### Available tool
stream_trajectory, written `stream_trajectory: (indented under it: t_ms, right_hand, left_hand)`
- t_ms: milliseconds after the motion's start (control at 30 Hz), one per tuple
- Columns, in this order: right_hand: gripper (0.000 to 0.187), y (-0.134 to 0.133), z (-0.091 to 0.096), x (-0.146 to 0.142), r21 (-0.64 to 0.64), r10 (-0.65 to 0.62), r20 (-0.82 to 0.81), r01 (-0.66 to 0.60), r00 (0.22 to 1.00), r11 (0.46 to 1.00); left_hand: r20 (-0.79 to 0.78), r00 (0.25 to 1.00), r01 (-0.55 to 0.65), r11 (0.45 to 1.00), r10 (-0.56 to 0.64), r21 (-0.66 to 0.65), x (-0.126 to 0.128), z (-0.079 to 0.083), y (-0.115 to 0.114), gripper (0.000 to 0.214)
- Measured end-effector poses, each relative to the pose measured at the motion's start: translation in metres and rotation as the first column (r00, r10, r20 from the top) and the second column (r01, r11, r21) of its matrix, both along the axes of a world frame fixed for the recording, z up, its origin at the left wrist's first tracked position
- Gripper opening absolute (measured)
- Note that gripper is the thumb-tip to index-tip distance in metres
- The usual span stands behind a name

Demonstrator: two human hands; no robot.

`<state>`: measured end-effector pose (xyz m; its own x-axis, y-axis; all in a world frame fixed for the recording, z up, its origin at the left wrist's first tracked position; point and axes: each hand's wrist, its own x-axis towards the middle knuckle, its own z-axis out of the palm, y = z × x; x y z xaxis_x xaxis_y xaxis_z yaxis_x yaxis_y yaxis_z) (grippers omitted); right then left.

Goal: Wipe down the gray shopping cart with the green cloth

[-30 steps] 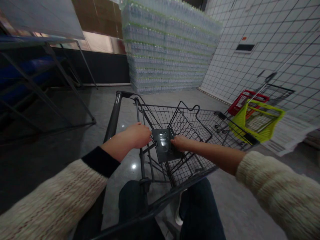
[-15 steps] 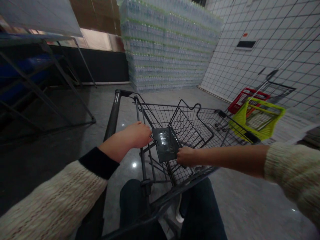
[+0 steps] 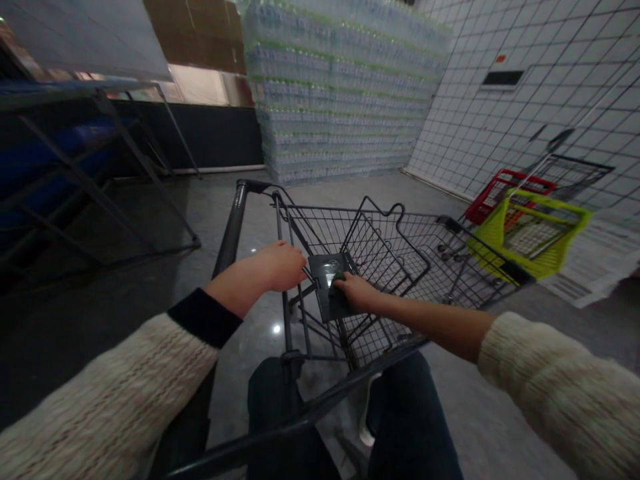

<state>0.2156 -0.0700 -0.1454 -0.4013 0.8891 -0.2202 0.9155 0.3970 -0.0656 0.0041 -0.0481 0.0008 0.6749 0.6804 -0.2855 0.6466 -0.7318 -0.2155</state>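
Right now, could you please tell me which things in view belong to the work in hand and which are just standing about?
In use:
- shopping cart
- dark panel, below the right hand and beside the left hand
- small dark-green item, apparently in the right hand

Apparently just about:
- stacked bottles
- red basket
- yellow basket

Wall (image 3: 467,123), white, dark grid lines, right. Floor (image 3: 345,192), grey, glossy, with small bright light reflections (image 3: 277,329). Metal-framed table (image 3: 75,90), left, angled legs. Low wall panel (image 3: 215,137), black, rear left; brown panel (image 3: 200,40) above.
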Motion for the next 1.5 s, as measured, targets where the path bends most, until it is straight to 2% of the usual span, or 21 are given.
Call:
stream_trajectory:
  t_ms: [67,100,267,400,467,533,633,733,867,1033,1100,1167,1200,1233,1300,1367,1433,1500]
  right_hand:
    - [0.041,-0.009,0.003,0.0,-0.036,0.158,-0.047,-0.16,0.986,0.986]
    - [0.044,-0.013,0.004,0.0,-0.039,0.199,-0.054,-0.201,0.978,0.979]
    - [0.047,-0.016,-0.003,-0.011,0.013,0.123,0.001,-0.123,0.992,0.992]
    - [0.054,0.012,-0.011,-0.013,0.054,0.196,0.056,-0.199,0.979,0.978]
    - [0.051,0.037,-0.011,-0.011,0.066,0.115,0.031,-0.117,0.993,0.991]
    - [0.048,0.064,-0.01,-0.01,0.062,-0.061,0.005,0.061,0.998,0.996]
    - [0.042,0.099,-0.011,-0.013,0.071,-0.24,-0.01,0.24,0.971,0.968]
    - [0.044,0.117,-0.015,-0.015,0.088,-0.278,-0.032,0.28,0.96,0.956]
    - [0.045,0.125,-0.017,-0.006,0.079,-0.231,-0.077,0.237,0.97,0.968]
    - [0.051,0.125,-0.018,-0.012,0.081,-0.125,-0.158,0.139,0.979,0.987]
    - [0.054,0.121,-0.02,-0.021,0.086,0.034,-0.208,-0.017,0.978,0.996]
    - [0.053,0.116,-0.021,-0.024,0.083,0.175,-0.227,-0.16,0.958,0.984]
    - [0.052,0.114,-0.02,-0.023,0.08,0.177,-0.21,-0.164,0.961,0.983]
    - [0.05,0.111,-0.019,-0.02,0.079,0.129,-0.179,-0.116,0.975,0.99]
    - [0.046,0.105,-0.016,-0.014,0.096,-0.045,-0.104,0.055,0.994,0.994]
    - [0.041,0.093,-0.013,-0.009,0.124,-0.132,-0.064,0.139,0.989,0.983]
    - [0.039,0.076,-0.011,-0.007,0.121,-0.091,-0.057,0.098,0.994,0.988]
    - [0.04,0.054,-0.01,-0.006,0.095,0.044,-0.054,-0.038,0.998,0.995]
  left_hand:
    - [0.003,1.0,0.001,1.0,-0.001,-0.004,0.0,0.0,0.0,0.032]
    - [0.002,1.0,0.0,1.0,0.0,-0.002,0.0,0.0,0.0,0.032]
    - [-0.014,1.0,-0.006,1.0,0.006,0.001,0.002,0.004,-0.004,0.03]
    - [-0.022,1.0,-0.011,1.0,0.011,-0.021,0.004,0.006,-0.005,0.03]
    - [-0.012,1.0,-0.014,1.0,0.014,-0.016,0.003,0.005,-0.005,0.028]
    - [0.013,1.0,-0.011,1.0,0.011,-0.006,0.002,0.003,-0.004,0.026]
    - [0.044,0.999,-0.007,1.0,0.008,-0.015,0.0,0.002,-0.003,0.026]
    - [0.028,0.999,-0.02,0.999,0.021,-0.032,0.001,0.002,-0.002,0.026]
    - [0.019,1.0,0.001,1.0,-0.001,-0.03,0.001,0.002,0.0,0.026]
    - [0.008,1.0,0.022,1.0,-0.022,-0.02,0.001,0.001,0.001,0.03]
    - [0.005,1.0,0.01,1.0,-0.01,-0.013,0.001,0.0,0.001,0.03]
    - [0.009,1.0,0.004,1.0,-0.004,-0.013,0.001,-0.001,0.001,0.029]
    - [0.011,1.0,0.007,1.0,-0.007,-0.014,0.0,-0.002,0.002,0.029]
    - [0.014,1.0,0.013,1.0,-0.013,-0.015,-0.001,-0.003,0.003,0.029]
    - [0.023,0.999,0.026,0.999,-0.026,-0.019,-0.002,-0.003,0.004,0.03]
    - [0.028,0.999,0.029,0.999,-0.028,-0.027,-0.002,-0.003,0.005,0.03]
    - [0.024,0.999,0.021,0.999,-0.021,-0.034,-0.002,-0.002,0.005,0.029]
    - [0.02,1.0,0.013,0.999,-0.013,-0.04,-0.001,0.0,0.004,0.028]
